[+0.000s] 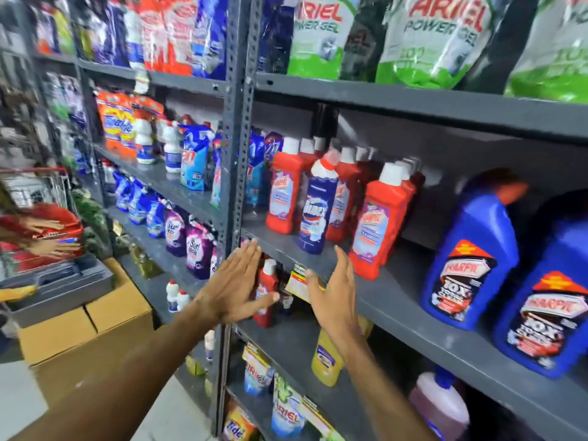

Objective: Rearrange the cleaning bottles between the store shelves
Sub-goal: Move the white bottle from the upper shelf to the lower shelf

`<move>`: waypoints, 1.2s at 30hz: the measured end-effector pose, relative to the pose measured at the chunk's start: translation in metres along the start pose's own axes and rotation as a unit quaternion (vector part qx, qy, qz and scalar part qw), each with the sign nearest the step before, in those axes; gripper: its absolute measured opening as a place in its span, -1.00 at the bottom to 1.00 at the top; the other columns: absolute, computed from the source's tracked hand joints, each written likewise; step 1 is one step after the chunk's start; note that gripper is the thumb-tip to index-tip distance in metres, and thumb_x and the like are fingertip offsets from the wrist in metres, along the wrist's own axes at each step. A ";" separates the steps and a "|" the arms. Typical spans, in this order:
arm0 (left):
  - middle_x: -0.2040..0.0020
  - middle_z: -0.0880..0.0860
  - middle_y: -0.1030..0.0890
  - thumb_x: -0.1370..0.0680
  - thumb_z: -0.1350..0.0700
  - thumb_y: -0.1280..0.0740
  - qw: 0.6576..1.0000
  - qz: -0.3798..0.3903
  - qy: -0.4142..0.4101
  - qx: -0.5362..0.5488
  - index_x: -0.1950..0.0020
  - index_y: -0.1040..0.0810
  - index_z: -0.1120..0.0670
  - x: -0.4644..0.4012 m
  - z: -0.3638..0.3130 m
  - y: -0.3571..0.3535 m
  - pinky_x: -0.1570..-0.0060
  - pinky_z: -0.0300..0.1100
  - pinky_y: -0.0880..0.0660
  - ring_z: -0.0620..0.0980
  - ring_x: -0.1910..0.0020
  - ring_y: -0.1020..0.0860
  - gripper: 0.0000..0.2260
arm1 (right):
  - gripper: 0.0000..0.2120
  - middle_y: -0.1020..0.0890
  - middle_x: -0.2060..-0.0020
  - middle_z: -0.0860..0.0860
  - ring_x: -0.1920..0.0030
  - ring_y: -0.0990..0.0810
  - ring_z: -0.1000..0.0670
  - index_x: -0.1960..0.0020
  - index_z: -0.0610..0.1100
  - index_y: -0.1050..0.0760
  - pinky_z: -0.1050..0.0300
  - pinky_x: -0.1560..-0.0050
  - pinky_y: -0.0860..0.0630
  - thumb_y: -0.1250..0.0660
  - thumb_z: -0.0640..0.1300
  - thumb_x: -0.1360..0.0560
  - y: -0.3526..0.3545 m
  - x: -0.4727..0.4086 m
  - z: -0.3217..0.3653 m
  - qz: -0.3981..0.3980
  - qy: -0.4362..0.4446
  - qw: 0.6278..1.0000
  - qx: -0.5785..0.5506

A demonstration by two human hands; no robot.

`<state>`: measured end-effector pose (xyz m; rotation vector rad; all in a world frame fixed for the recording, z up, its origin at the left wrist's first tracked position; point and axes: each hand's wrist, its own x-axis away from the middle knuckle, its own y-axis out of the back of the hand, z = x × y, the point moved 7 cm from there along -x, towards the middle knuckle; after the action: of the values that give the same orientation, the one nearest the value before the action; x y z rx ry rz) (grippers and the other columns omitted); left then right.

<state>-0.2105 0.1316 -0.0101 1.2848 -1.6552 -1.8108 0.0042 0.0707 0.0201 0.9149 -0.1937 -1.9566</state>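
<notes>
Hands (235, 288) (334, 297) empty, fingers spread, partly hiding a red bottle (265, 294); labels blurred.

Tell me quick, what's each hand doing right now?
Left hand: open, flat, holding nothing.
Right hand: open, holding nothing.

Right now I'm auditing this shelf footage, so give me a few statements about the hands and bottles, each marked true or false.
1. Both hands, left hand and right hand, are open and empty. True.
2. The Domex bottle stands among red Harpic bottles. True.
3. The blue Harpic jugs sit on the top shelf. False: Ariel pouches are there.
4. The right hand grips the Domex bottle. False: it holds nothing.
</notes>
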 end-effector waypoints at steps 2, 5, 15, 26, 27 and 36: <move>-0.71 0.24 0.23 -0.51 -0.58 0.11 0.999 0.025 -0.007 -0.025 -0.69 0.18 0.28 -0.024 0.026 -0.006 -0.69 0.02 0.19 0.15 -0.71 0.22 0.10 | -0.23 -0.33 -0.61 -0.14 -0.58 -0.34 -0.16 -0.66 -0.20 -0.17 0.08 -0.49 -0.28 -0.45 -0.03 -0.58 -0.018 -0.026 -0.003 -0.021 -0.053 0.998 0.010; -0.71 0.28 0.20 -0.56 -0.56 0.09 0.997 0.037 -0.045 -0.055 -0.68 0.17 0.30 -0.059 0.050 -0.015 -0.69 0.02 0.19 0.17 -0.72 0.19 0.07 | -0.17 -0.34 -0.59 -0.24 -0.59 -0.33 -0.22 -0.66 -0.29 -0.14 0.08 -0.53 -0.21 -0.48 -0.04 -0.58 -0.035 -0.066 -0.006 -0.052 -0.101 0.994 0.005; -0.72 0.28 0.05 -0.58 -0.52 0.11 0.996 0.059 -0.061 -0.022 -0.69 0.09 0.32 -0.116 0.076 -0.035 -0.66 -0.02 0.26 0.16 -0.72 0.10 0.03 | -0.37 -0.69 -0.29 -0.09 -0.26 -0.70 -0.11 -0.50 -0.12 -0.44 -0.18 -0.33 -0.59 -0.58 -0.06 -0.50 -0.047 -0.127 -0.006 -0.085 -0.145 0.985 -0.048; -0.72 0.24 -0.08 -0.50 -0.57 0.29 0.998 0.031 -0.046 -0.004 -0.70 0.01 0.26 -0.118 0.081 -0.045 -0.70 0.04 0.13 0.15 -0.72 -0.02 0.08 | -0.45 -0.70 -0.26 -0.03 -0.20 -0.71 0.02 -0.42 -0.10 -0.48 0.09 -0.18 -0.64 -0.58 -0.03 -0.51 -0.051 -0.122 0.000 -0.082 -0.138 0.983 -0.093; -0.72 0.24 -0.08 -0.50 -0.57 0.30 0.998 0.031 -0.046 -0.004 -0.70 0.01 0.26 -0.118 0.081 -0.045 -0.70 0.04 0.12 0.15 -0.72 -0.02 0.09 | -0.44 -0.70 -0.27 -0.04 -0.21 -0.71 0.00 -0.43 -0.11 -0.47 0.05 -0.20 -0.65 -0.58 -0.03 -0.51 -0.051 -0.122 0.000 -0.082 -0.142 0.982 -0.094; -0.73 0.19 0.16 -0.63 -0.48 0.04 0.997 -0.014 -0.065 0.038 -0.70 0.16 0.24 -0.094 0.076 -0.037 -0.65 -0.07 0.30 0.06 -0.71 0.22 -0.05 | -0.43 -0.70 -0.27 -0.05 -0.22 -0.72 -0.04 -0.41 -0.10 -0.48 -0.19 -0.29 -0.65 -0.61 -0.06 -0.48 -0.055 -0.107 0.013 -0.086 -0.147 0.979 -0.109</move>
<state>-0.2123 0.2582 -0.0180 1.2512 -1.7986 -1.9026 -0.0116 0.1840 0.0593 0.5122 -0.0681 -2.2203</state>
